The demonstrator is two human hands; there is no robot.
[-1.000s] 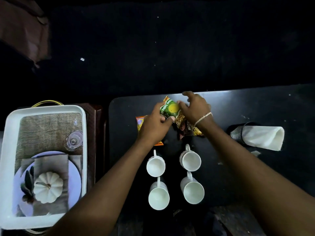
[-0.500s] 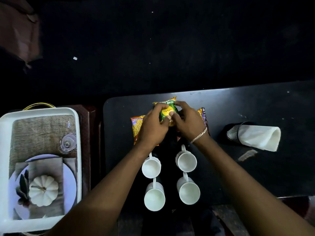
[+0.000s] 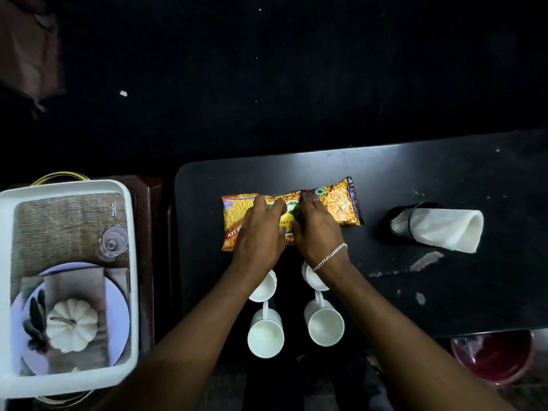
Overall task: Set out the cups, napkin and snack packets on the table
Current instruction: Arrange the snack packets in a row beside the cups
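Three snack packets lie side by side on the black table (image 3: 444, 292): an orange packet (image 3: 235, 216) on the left, a green-and-yellow packet (image 3: 287, 216) in the middle, a yellow-and-brown packet (image 3: 341, 203) on the right. My left hand (image 3: 259, 232) and my right hand (image 3: 315, 231) both press on the middle packet, fingers around its edges. Several white cups stand in two columns below my hands; the near ones are a left cup (image 3: 266, 336) and a right cup (image 3: 325, 326), the far ones partly hidden by my wrists. A white napkin (image 3: 447, 228) sticks out of a black mesh holder (image 3: 398, 221).
A white tray (image 3: 130, 262) on a brown stand at the left holds a woven mat, a glass (image 3: 114, 241), a plate (image 3: 118, 315) and a small white pumpkin (image 3: 72, 324). A red bin (image 3: 498, 357) sits beneath the table's near right edge.
My hands have lowered the green-and-yellow packet from above the table down between the other two packets. The view has shifted slightly toward the table.
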